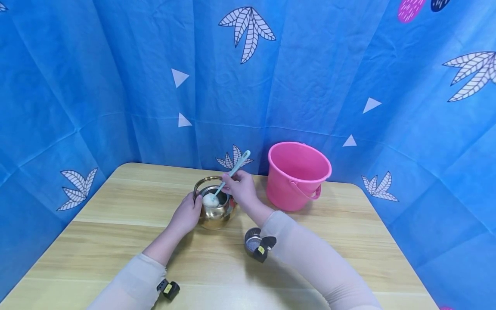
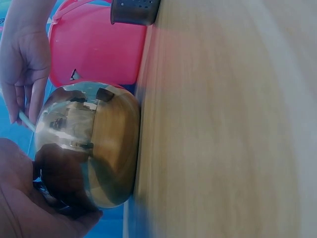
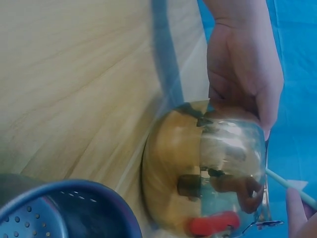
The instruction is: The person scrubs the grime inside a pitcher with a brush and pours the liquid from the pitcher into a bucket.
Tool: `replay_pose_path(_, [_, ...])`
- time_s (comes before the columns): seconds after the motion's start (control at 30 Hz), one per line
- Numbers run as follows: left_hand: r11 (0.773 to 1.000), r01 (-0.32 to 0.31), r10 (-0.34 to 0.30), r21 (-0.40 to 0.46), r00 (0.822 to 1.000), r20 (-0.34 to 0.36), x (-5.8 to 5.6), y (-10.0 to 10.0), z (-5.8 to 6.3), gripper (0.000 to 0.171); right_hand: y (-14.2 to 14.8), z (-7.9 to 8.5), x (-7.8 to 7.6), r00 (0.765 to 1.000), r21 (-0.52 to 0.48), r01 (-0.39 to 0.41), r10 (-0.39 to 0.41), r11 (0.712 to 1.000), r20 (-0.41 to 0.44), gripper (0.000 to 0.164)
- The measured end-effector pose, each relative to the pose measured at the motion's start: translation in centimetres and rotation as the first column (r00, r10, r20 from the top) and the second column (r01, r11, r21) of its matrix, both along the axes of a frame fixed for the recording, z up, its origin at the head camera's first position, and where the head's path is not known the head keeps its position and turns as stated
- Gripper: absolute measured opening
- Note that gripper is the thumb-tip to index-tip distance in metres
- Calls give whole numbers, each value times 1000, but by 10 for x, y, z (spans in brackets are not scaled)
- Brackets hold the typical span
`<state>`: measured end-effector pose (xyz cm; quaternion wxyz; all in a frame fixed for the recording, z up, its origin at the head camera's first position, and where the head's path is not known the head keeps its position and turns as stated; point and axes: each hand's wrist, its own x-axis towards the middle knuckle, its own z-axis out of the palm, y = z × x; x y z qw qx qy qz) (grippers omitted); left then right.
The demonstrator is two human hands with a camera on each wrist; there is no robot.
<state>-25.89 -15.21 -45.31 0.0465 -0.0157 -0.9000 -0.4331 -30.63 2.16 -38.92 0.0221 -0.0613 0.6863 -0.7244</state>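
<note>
A shiny gold teapot (image 1: 215, 218) with an upright hoop handle (image 1: 209, 178) stands on the table, its lid off. My left hand (image 1: 187, 213) grips its left side, thumb near the rim and fingers mostly hidden behind it. With my right hand (image 1: 241, 189) I pinch the pale blue handle of a cleaning brush (image 1: 241, 160). Its rounded white head (image 1: 210, 200) sits at the teapot's mouth. In the left wrist view the right-hand fingers (image 2: 30, 94) point down along the brush handle. The right wrist view shows the left hand (image 3: 245, 74) pressed against the teapot's wall.
A pink bucket (image 1: 280, 189) stands right of the teapot near the table's back edge, its handle hanging down. A perforated metal strainer (image 3: 106, 198) is on the wooden table (image 1: 209, 262), partly under my right wrist in the head view. A blue curtain (image 1: 155, 56) encloses the table.
</note>
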Motion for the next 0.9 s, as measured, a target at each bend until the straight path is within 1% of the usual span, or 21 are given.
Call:
replay_pose_path(0.33, [1000,-3,3,-17,1000,4,0,1,1,58,1,-1,5,1000,-2,20,-20,1000,-23,17])
replay_pose_path(0.57, [1000,0,0,-18,1000,12,0,0,0,58,1,-3,8,999,-12,29,-29,1000,-33,20])
replay_pose_path(0.73, [1000,-2,2,-10,1000,9,-1,0,-1,58,1,-5,9,997,7,42,-41,999,-58,18])
replay_pose_path(0.9, [1000,-5,5,-10,1000,3,0,1,-1,58,0,-7,11,996,5,53,-52,999,-77,17])
